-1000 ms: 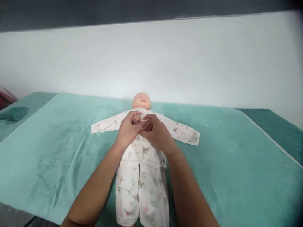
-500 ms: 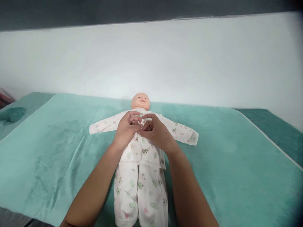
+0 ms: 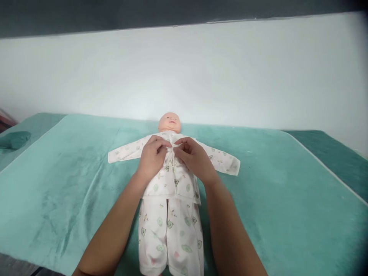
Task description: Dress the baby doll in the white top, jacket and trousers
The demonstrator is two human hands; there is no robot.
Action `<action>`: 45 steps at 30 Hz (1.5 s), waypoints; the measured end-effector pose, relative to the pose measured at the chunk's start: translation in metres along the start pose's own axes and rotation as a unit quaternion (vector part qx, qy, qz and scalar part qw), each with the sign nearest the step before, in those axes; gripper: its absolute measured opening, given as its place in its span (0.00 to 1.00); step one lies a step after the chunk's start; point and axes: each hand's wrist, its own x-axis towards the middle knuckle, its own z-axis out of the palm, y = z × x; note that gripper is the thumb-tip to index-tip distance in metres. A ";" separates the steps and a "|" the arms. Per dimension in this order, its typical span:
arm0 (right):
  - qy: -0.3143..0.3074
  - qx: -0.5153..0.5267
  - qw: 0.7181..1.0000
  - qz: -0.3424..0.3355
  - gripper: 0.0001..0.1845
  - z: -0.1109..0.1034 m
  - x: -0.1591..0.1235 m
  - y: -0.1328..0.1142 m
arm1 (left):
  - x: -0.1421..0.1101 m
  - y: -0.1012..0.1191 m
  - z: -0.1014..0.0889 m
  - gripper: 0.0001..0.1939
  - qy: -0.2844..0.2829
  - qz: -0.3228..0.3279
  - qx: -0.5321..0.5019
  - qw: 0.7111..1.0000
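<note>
A baby doll (image 3: 169, 122) lies on its back, head away from me. It wears a white printed shirt (image 3: 163, 188) and matching trousers (image 3: 184, 237); both sleeves stretch out sideways. At the chest, a thin white tie (image 3: 173, 157) hangs in a loop down the shirt's middle. My left hand (image 3: 153, 155) pinches at this tie from the left, thumb and forefinger close together. From the right, my right hand (image 3: 193, 157) also pinches the tie, its fingers curled. The exact grip at the fingertips is too small to make out fully.
A green cloth (image 3: 281, 199) covers the table beneath the doll, with a few creases on the left. Behind it rises a white wall (image 3: 201, 76) with a dark band on top. A red object (image 3: 5, 122) shows at the far left edge.
My hands have drawn slightly apart at the doll's chest, and the tie's loop and hanging ends now show between them. The doll lies as before.
</note>
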 end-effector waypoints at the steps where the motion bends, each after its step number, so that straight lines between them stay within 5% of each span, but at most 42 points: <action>1: 0.005 -0.021 1.000 -0.004 0.12 0.001 0.000 0.000 | 0.000 0.001 -0.001 0.14 -0.004 0.003 0.003 1.000; 8: -0.032 -0.136 0.990 0.019 0.22 0.003 -0.016 -0.017 | -0.005 0.011 -0.010 0.13 -0.060 0.001 0.027 0.998; 13: -0.045 -0.220 0.974 0.042 0.15 0.008 -0.034 -0.027 | -0.008 0.014 -0.017 0.08 -0.113 0.004 0.018 0.993; 20: -0.051 -0.193 0.980 0.007 0.05 0.007 -0.044 -0.012 | -0.025 0.001 -0.030 0.09 -0.176 -0.011 -0.047 0.983; 29: 0.056 -0.334 0.940 -0.029 0.06 0.035 -0.043 -0.006 | -0.025 -0.010 -0.033 0.09 -0.212 -0.001 -0.077 0.974; 36: 0.059 -0.238 0.968 -0.055 0.03 0.028 -0.045 -0.005 | -0.029 -0.002 -0.027 0.05 -0.184 -0.005 -0.055 0.981; 45: 0.076 -0.063 0.995 0.000 0.04 0.016 -0.048 -0.014 | -0.028 -0.007 -0.025 0.08 -0.177 0.017 -0.110 0.978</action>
